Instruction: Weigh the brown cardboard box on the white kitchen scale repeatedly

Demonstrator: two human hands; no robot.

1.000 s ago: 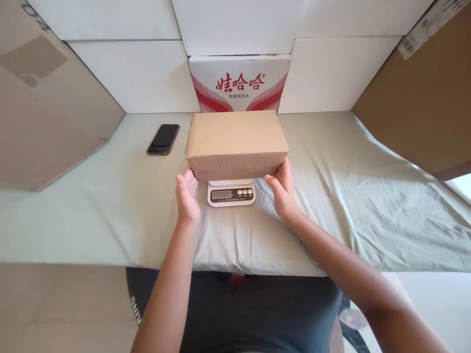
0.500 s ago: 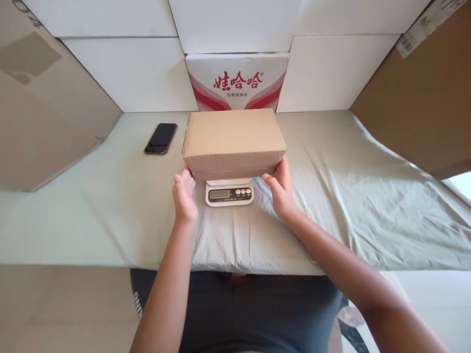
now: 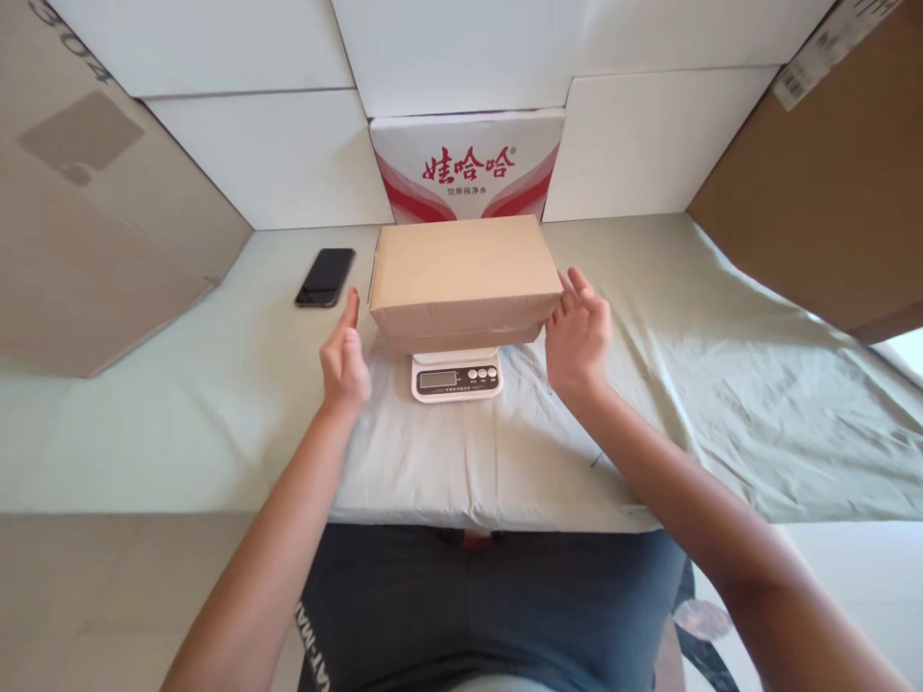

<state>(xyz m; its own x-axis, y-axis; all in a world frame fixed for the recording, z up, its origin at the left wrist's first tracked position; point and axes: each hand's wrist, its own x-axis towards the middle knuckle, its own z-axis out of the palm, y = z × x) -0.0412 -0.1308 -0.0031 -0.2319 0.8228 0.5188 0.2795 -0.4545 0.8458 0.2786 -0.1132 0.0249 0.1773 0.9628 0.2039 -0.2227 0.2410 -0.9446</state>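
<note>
Box (image 3: 461, 264) of plain cardboard: we see it resting on a white scale (image 3: 457, 394), midway along the surface (image 3: 216, 413), between the front and rear edges. The box's long axis runs left to right, roughly parallel to the front edge, so its short ends lie between our hands. Our right hand (image 3: 579, 332) is the nearer, fingers loosely spread, seemingly touching the box near its front right corner. Our left hand (image 3: 346, 360) stands wide, holding nothing, just apart from the left end, a phone (image 3: 325, 278) beyond it towards the rear edge.
</note>
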